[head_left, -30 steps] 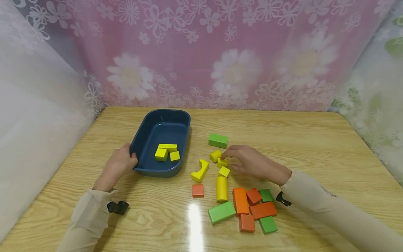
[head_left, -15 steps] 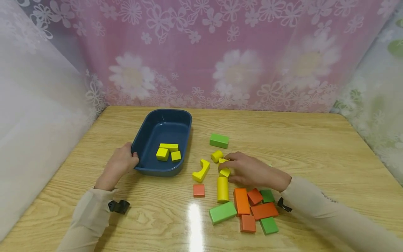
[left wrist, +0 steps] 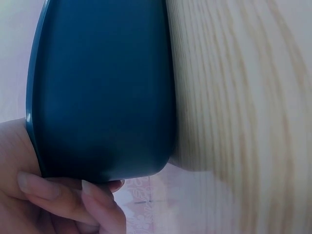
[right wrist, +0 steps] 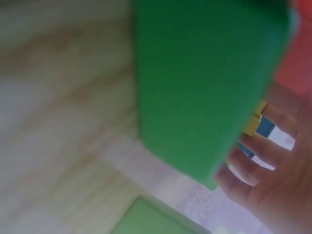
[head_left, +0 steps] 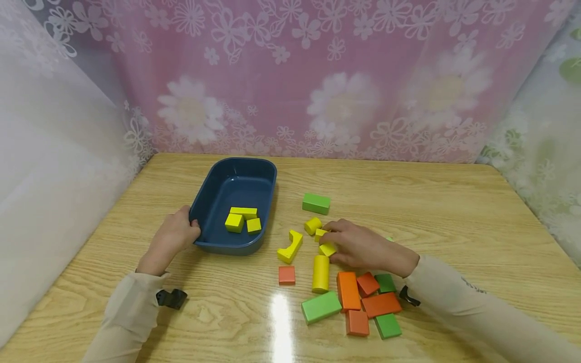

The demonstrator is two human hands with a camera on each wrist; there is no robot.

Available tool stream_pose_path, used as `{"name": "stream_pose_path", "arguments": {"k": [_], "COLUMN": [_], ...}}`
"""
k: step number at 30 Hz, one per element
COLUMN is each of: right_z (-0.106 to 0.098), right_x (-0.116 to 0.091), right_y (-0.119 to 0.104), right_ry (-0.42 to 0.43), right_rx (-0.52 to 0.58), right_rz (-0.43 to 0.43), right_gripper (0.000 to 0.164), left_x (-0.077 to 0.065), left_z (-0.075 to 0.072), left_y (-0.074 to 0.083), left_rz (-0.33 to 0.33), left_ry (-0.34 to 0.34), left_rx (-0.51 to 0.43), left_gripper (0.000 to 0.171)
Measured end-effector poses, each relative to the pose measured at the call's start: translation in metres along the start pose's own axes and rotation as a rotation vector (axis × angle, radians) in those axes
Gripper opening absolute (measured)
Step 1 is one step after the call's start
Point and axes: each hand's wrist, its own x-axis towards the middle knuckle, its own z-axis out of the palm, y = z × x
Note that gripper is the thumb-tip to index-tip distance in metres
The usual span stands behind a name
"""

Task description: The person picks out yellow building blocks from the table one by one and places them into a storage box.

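Tub [head_left: 236, 190]: blue, on the table [head_left: 422, 196], three yellow blocks [head_left: 234, 222] inside, toward its near end.
Left hand [head_left: 172, 232]: holds the tub's near left corner, thumb over the rim.
Right hand [head_left: 360, 246]: right of the tub, fingers bent about a cube [head_left: 328, 249]; one cannot tell whether they pinch it.
Cube: yellow, tilted, right of the tub, beyond the arch [head_left: 290, 247].
Orange block [head_left: 348, 291]: right of the tub, nearer the person.
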Motion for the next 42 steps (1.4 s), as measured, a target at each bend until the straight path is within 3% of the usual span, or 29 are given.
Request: {"name": "stream_pose_path", "arguments": {"k": [7,13,22,42], "right_z": [-0.005,-0.008,-0.013,-0.023], "right_x": [0.001,0.004,0.011,0.054], "right_y": [-0.002,-0.003,-0.002,-0.018], "right_ry": [0.012,0.089,0.121,0.139], "right_rx": [0.001,-0.013,0.024,0.029], "right_rz": [0.011,-0.034,-0.081,-0.069], "right_gripper": [0.036,0.033,0.034,0.034], "left_x": [0.000,-0.002,-0.003,-0.001], "left_z": [0.001,0.001,0.000,0.001], "left_y": [0.000,-0.001,-0.001,-0.002], "left_rz": [0.010,0.027,0.015,-0.005], "left_ry": [0.015,0.029,0.013,0.012], "left_rx": [-0.015,-0.024,-0.024,-0.029], "left_gripper": [0.053,0.050,0.052,0.055]}}
